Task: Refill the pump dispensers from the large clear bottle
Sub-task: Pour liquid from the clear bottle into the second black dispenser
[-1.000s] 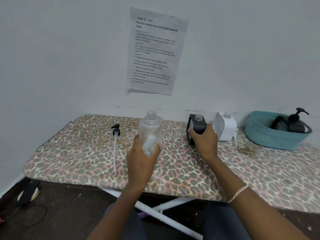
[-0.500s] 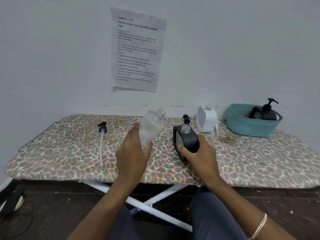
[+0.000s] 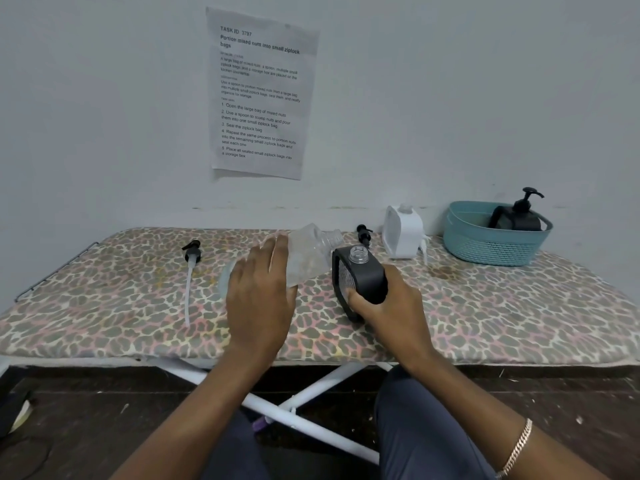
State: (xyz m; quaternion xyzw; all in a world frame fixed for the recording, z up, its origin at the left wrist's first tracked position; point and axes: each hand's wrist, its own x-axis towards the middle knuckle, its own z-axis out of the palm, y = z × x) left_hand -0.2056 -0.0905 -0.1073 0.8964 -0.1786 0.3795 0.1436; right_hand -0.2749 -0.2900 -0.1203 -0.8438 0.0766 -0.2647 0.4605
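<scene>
Tipped further since before, left hand [image 3: 261, 299] grips clear bottle [image 3: 308, 252], mouth beside black dispenser [image 3: 362, 277] clasped by right hand [image 3: 391, 306].

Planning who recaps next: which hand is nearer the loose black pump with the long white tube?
Left. The left hand is just right of the pump; the right hand is farther right.

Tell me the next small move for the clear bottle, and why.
Probably shift the clear bottle, tilted in the left hand, until its mouth sits over the open neck of the black dispenser the right hand steadies; the mouth looks just behind it.
</scene>
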